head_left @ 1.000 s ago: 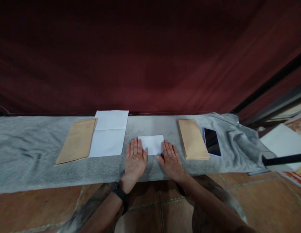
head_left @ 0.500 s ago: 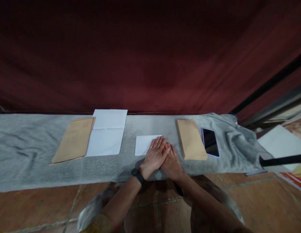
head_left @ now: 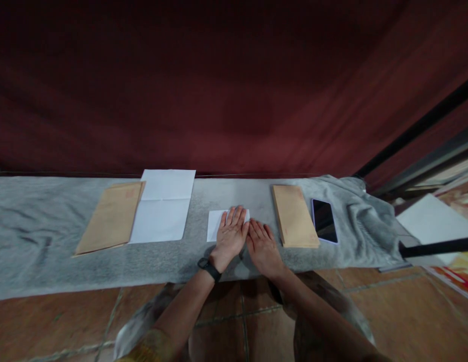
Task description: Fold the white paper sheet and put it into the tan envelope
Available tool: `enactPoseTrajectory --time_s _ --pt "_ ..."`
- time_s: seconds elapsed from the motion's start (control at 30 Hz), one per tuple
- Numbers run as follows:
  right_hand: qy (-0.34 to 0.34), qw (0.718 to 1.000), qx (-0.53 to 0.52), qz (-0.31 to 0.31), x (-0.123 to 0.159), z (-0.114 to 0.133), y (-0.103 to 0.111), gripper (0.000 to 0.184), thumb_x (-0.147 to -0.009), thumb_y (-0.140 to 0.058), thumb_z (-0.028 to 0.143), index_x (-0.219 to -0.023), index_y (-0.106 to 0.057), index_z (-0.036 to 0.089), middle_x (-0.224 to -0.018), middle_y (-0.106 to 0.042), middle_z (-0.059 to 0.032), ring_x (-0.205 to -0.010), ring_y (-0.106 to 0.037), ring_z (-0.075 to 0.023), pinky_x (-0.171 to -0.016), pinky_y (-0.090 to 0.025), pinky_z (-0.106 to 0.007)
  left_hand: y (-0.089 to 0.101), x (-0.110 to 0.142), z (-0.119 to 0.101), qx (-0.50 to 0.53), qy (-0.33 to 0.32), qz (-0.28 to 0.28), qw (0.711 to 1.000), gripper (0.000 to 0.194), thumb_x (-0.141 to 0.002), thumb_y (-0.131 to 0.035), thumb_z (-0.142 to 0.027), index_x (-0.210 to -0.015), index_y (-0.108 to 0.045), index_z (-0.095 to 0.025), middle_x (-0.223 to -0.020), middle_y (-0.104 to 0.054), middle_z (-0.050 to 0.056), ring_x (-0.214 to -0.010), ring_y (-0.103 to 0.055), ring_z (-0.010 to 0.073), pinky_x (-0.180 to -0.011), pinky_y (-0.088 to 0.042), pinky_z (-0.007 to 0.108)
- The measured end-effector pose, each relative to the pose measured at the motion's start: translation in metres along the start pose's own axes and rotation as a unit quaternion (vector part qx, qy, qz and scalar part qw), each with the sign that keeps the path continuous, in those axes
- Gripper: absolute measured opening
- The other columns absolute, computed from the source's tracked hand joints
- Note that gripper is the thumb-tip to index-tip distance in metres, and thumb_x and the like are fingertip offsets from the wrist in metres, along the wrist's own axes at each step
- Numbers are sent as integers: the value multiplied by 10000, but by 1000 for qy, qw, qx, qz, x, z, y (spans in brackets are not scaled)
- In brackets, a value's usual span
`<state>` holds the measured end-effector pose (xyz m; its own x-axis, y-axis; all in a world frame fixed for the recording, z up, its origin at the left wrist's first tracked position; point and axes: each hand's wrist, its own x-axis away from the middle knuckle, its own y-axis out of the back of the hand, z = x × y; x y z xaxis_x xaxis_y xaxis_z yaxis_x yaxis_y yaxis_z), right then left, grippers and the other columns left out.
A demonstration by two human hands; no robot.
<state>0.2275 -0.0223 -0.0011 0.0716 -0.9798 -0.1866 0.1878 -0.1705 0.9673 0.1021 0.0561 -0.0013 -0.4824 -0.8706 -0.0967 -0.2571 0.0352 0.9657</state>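
A small folded sheet of white paper (head_left: 213, 226) lies on the grey cloth in front of me. My left hand (head_left: 232, 232), with a black watch at its wrist, rests flat on this paper and covers much of it. Its fingers are stretched out. Just to the right, my right hand (head_left: 263, 246) lies palm down, fingers extended, by the paper's right edge. My two hands meet near the left thumb. Neither hand grips anything. Whether the right fingertips touch the paper I cannot tell.
Left of the paper lie creased white sheets (head_left: 163, 216) beside brown envelopes (head_left: 109, 218). A stack of brown envelopes (head_left: 297, 216) and a phone (head_left: 324, 221) are on the right. The grey cloth (head_left: 196, 261) covers a narrow bench before a dark red curtain (head_left: 234, 110).
My left hand has slid leftward over the folded paper, off the right hand's fingers. The right hand has stayed near the paper's right edge. The view has shifted slightly.
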Motion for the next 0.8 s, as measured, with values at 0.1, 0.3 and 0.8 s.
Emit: enactPoseTrajectory --time_s 0.1,0.3,0.8 --pt "-24 999 -28 12 -8 -4 5 473 -1076 -302 270 -1451 -564 144 -1517 -544 -115 -1402 -496 -235 -1200 -316 -443 -4 3 4 -1 14 -28 1000 548 -1045 -265 -323 -1565 -392 -210 -1637 -383 51 -1551 -259 238 -1279 -193 505" --pt "-35 999 -6 31 -19 -6 2 488 -1069 -352 309 -1509 -496 153 -1582 -452 -150 -1460 -411 -294 -1188 -302 -509 -1 11 11 -28 40 -29 998 557 -1037 -285 -312 -1560 -393 -152 -1653 -339 100 -1554 -249 251 -1277 -191 489" --pt "-48 999 19 14 -35 -12 -6 500 -1080 -357 364 -1541 -452 197 -1611 -408 -149 -1462 -395 -310 -1176 -285 -523 3 29 44 -76 109 -69 989 629 -1042 -289 -405 -1559 -355 -53 -1626 -353 197 -1531 -305 294 -1253 -234 508"
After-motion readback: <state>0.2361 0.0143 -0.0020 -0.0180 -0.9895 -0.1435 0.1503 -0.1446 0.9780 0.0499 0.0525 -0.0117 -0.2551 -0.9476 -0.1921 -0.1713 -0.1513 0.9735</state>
